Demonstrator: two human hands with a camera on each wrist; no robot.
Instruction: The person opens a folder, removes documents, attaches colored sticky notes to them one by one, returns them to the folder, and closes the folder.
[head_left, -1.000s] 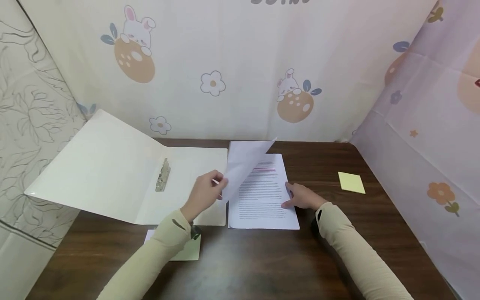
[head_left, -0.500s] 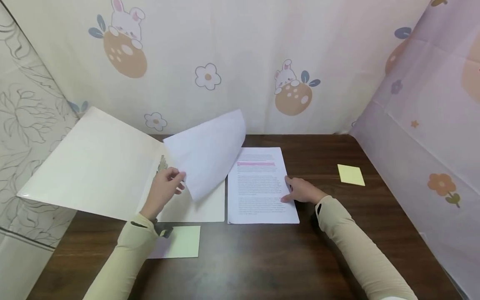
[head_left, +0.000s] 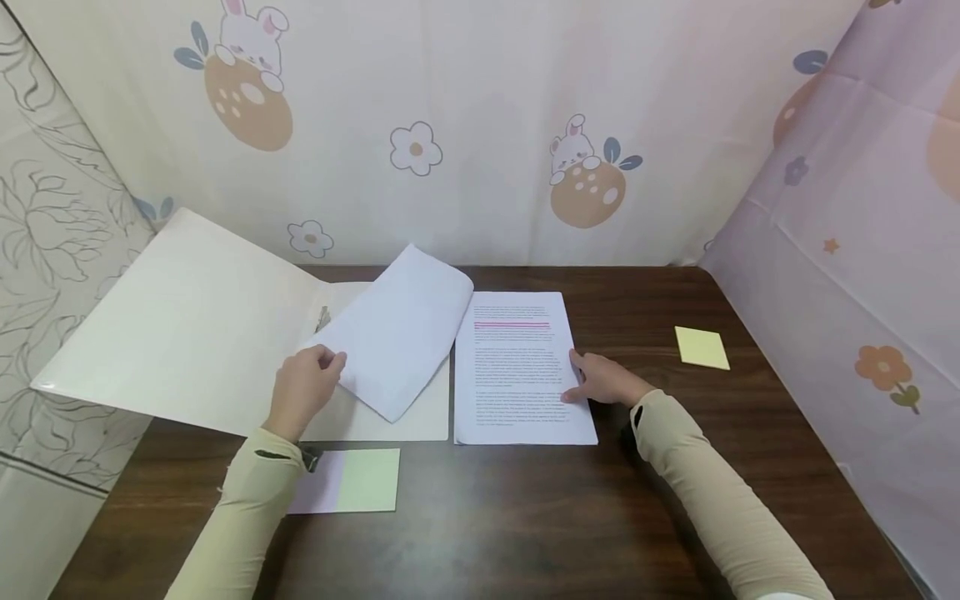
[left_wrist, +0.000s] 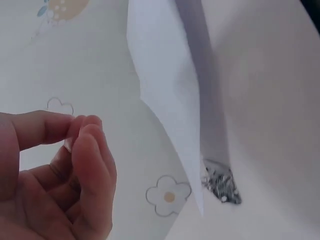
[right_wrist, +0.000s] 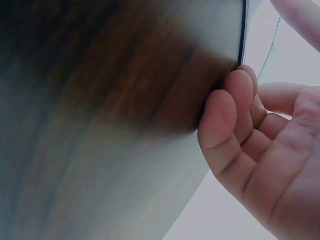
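Note:
In the head view a loose white sheet (head_left: pixel 401 329) lies curved and partly raised over the open ring binder (head_left: pixel 187 317). My left hand (head_left: pixel 306 385) is at the sheet's left edge, thumb and index tip together. The left wrist view shows these fingers (left_wrist: pixel 95 150) curled with no paper between them, apart from the sheet (left_wrist: pixel 165 100). Beside the binder lies a stack of printed paper (head_left: pixel 517 367), its top page marked with pink lines. My right hand (head_left: pixel 607 379) holds the stack's right edge, thumb on the page, with other fingers (right_wrist: pixel 220 115) curled at the edge.
A yellow sticky-note pad (head_left: pixel 702 347) lies on the right of the dark wooden table (head_left: pixel 525 517). Purple and green note pads (head_left: pixel 367 480) sit in front of the binder, near my left sleeve. The metal ring clip (left_wrist: pixel 222 185) is partly covered. Patterned curtains surround the table.
The sheet has been lifted from the stack and turned leftwards onto the binder, uncovering the printed page. My left hand has moved left and come off the sheet. The right hand stays at the stack.

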